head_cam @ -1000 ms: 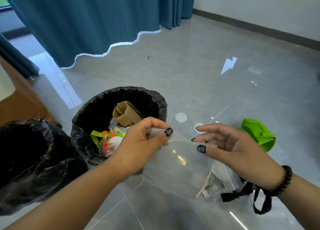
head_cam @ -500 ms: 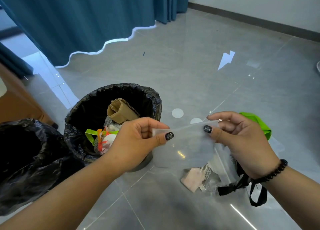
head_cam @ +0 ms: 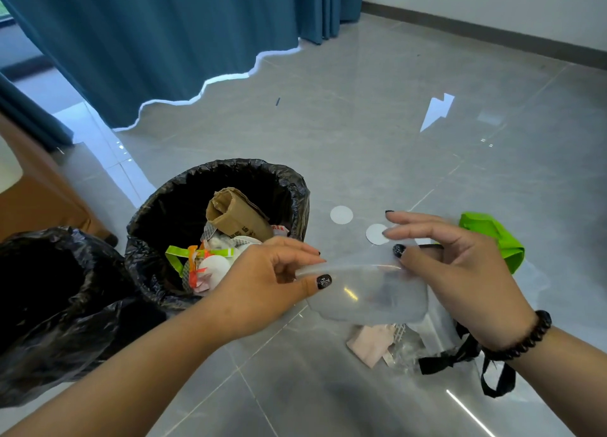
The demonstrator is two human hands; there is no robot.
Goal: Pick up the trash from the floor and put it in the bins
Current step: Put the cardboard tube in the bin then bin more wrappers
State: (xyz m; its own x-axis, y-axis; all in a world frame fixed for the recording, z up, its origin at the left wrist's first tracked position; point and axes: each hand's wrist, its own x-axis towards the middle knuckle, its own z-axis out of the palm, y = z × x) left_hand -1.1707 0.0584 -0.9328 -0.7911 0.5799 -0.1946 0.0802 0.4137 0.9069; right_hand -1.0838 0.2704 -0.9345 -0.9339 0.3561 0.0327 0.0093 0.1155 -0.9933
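Clear bag [head_cam: 368, 292] is pinched at its top edge by left hand [head_cam: 262, 285] and right hand [head_cam: 460, 272], just right of bin [head_cam: 295, 187]; right's other fingers are spread.

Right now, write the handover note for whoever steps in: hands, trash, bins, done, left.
Left hand pinches the clear plastic sheet at its left edge; right hand touches its right edge with thumb and fingers, grip uncertain. The sheet hangs above the floor, right of the near bin.
Done: near bin holds cardboard and wrappers.
Left: bin the sheet, then the pink paper, black ribbon, green bag and two white discs. Second bin stands at left.
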